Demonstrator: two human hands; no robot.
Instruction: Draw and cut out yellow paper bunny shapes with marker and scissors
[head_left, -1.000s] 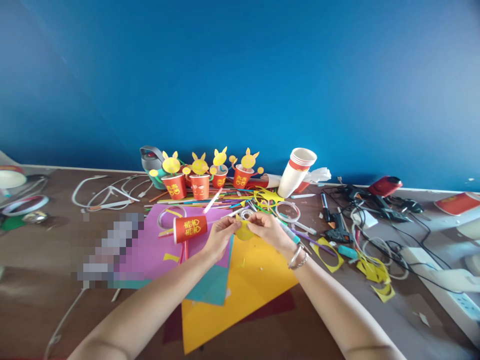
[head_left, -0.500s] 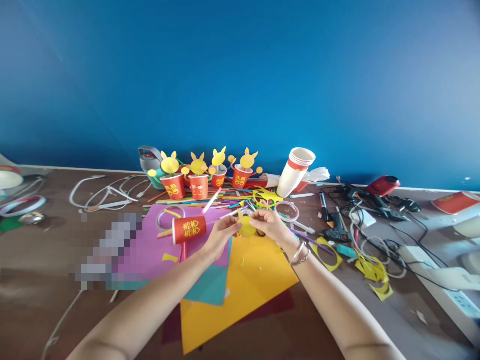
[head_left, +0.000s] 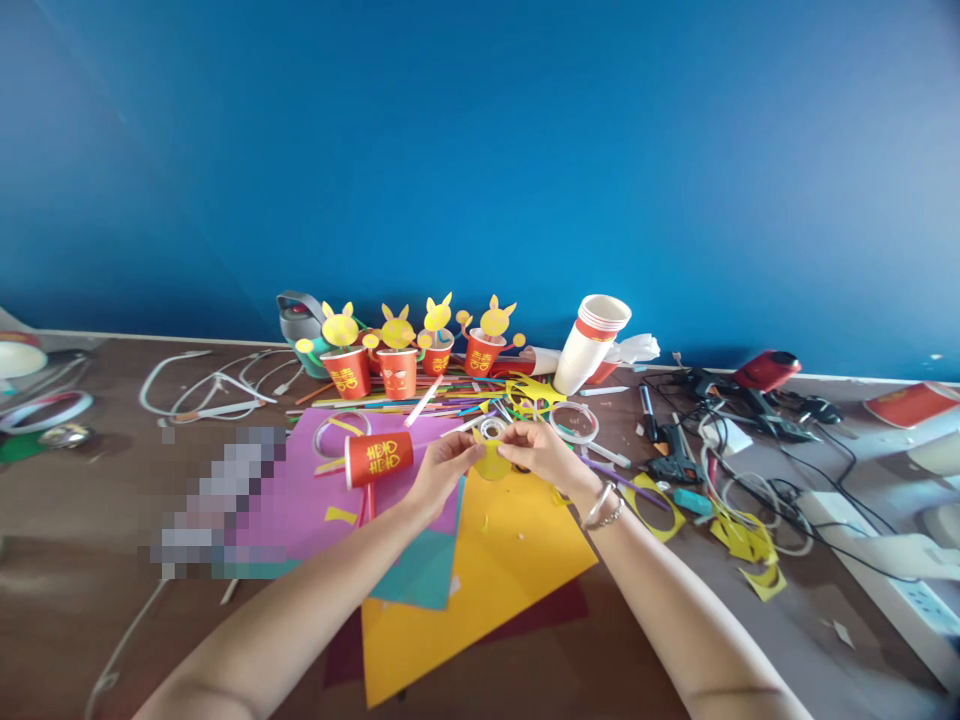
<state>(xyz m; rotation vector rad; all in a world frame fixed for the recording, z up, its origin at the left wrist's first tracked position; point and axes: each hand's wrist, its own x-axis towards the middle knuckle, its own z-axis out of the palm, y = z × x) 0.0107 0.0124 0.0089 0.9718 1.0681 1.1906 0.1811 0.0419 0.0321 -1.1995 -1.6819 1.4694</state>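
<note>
A yellow paper disc [head_left: 491,463] is held above the orange-yellow sheet, between my two hands. My left hand [head_left: 444,467] pinches its left edge, where a small pointed ear shows. From the other side my right hand [head_left: 546,455] presses thumb and fingers together at the disc's upper right; its ear there is hidden by the fingers. Left of my left hand, a red paper cup [head_left: 381,459] with gold characters lies on its side on the purple sheet [head_left: 292,480]. Beneath my hands spreads the orange-yellow sheet [head_left: 517,560], overlapping a teal sheet [head_left: 420,570].
Several red cups [head_left: 398,375] with yellow eared paper heads stand along the blue wall. A leaning stack of white cups [head_left: 589,350] is right of them. Glue guns [head_left: 671,455], cables and a power strip [head_left: 892,570] crowd the right. White cables [head_left: 217,385] coil at left.
The yellow disc has tilted and dropped slightly between my fingers, now looking darker, and a roll of tape shows behind it. Both hands stay almost in the same place.
</note>
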